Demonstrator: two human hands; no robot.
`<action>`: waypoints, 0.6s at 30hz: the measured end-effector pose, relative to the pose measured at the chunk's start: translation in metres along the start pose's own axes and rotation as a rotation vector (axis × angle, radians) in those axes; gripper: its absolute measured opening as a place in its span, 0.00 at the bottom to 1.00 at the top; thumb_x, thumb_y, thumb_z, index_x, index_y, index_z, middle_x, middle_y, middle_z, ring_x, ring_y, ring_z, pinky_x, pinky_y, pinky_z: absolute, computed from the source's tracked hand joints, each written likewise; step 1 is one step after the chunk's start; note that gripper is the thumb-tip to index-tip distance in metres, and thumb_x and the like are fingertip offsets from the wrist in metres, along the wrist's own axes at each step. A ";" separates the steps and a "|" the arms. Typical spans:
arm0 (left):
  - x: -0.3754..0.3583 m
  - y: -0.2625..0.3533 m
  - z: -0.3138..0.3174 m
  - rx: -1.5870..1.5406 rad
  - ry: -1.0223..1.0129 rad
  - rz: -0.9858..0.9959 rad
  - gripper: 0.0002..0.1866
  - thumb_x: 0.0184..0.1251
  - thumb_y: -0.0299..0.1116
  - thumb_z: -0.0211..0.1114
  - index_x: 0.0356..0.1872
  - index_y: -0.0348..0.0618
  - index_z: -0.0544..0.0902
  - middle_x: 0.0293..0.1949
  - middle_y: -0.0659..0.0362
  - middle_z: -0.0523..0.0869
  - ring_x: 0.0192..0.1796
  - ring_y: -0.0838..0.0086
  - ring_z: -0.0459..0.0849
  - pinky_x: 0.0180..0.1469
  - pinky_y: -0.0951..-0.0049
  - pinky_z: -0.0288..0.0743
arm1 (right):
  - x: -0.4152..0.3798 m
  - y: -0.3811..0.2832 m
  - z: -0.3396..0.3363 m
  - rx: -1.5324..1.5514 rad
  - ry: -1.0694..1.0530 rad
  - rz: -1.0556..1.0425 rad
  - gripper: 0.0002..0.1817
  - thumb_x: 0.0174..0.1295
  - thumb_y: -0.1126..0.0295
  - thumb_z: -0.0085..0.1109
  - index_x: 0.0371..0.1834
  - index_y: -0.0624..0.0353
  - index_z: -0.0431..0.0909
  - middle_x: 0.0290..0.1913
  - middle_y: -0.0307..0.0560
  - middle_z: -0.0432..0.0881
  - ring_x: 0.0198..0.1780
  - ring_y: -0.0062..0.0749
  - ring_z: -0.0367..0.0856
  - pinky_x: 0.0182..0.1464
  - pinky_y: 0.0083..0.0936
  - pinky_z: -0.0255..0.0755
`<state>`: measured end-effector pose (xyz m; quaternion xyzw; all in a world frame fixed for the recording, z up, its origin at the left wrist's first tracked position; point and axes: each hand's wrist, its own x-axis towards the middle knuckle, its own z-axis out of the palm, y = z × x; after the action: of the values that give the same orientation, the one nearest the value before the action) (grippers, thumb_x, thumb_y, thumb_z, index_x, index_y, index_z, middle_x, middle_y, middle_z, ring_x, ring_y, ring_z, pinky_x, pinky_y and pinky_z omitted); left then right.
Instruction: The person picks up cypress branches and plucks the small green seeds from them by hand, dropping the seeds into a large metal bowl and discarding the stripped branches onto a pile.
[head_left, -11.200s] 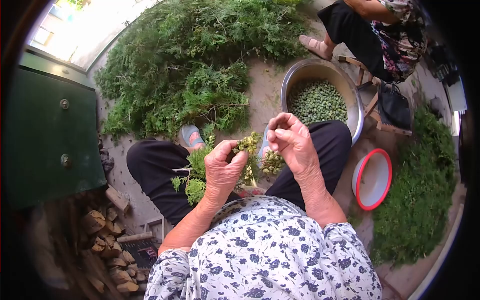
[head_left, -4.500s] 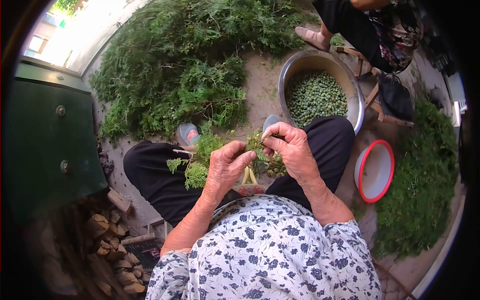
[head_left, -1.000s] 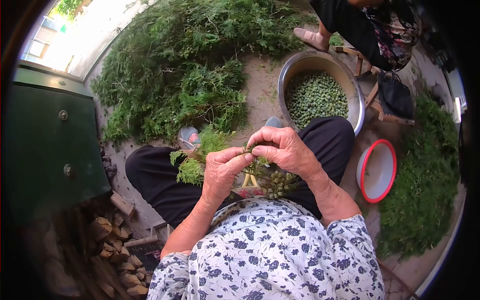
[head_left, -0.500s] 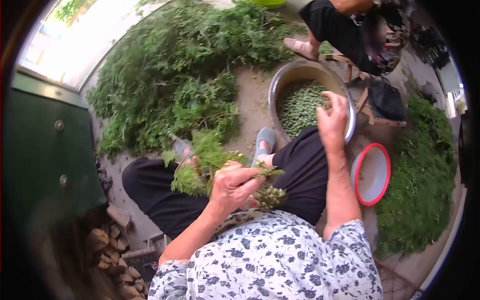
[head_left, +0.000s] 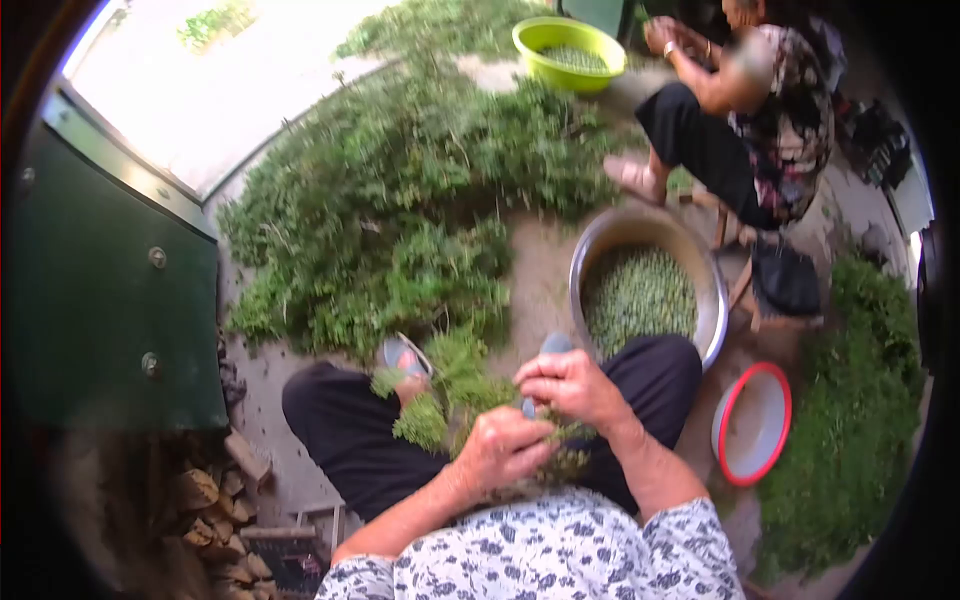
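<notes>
My left hand (head_left: 505,445) is closed around a feathery evergreen branch (head_left: 422,422), which spreads out to the left over my lap. Close above it, my right hand (head_left: 572,385) has its fingers pinched together; what they hold, if anything, is hidden. Small greenish cones (head_left: 568,462) show on the branch below my hands. Beyond my right knee stands a large metal basin (head_left: 718,310) with many round green cones (head_left: 642,300) inside.
A big heap of cut branches (head_left: 380,210) lies ahead; more greenery (head_left: 840,430) covers the right side. A red-rimmed white basin (head_left: 752,370) leans there. A co-worker (head_left: 780,120) sits near a lime-green basin (head_left: 535,65). Firewood (head_left: 205,510) and a green panel (head_left: 100,300) are left.
My right hand has moved from over the metal basin down and left to beside my left hand, its fingers now together. The view has tilted up, showing more of the co-worker and lime-green basin.
</notes>
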<state>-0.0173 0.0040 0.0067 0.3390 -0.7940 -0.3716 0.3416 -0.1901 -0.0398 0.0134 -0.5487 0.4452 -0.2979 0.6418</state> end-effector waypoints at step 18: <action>0.009 0.001 -0.018 0.175 0.180 -0.119 0.25 0.32 0.11 0.52 0.39 0.38 0.77 0.31 0.51 0.76 0.38 0.54 0.78 0.38 0.64 0.75 | -0.020 -0.025 0.015 -0.294 0.356 -0.407 0.04 0.49 0.76 0.65 0.28 0.63 0.81 0.25 0.44 0.81 0.27 0.30 0.78 0.31 0.23 0.71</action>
<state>-0.0086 -0.0088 0.0189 0.4460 -0.7680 -0.2884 0.3578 -0.1825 -0.0208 0.0427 -0.6527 0.4700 -0.4442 0.3947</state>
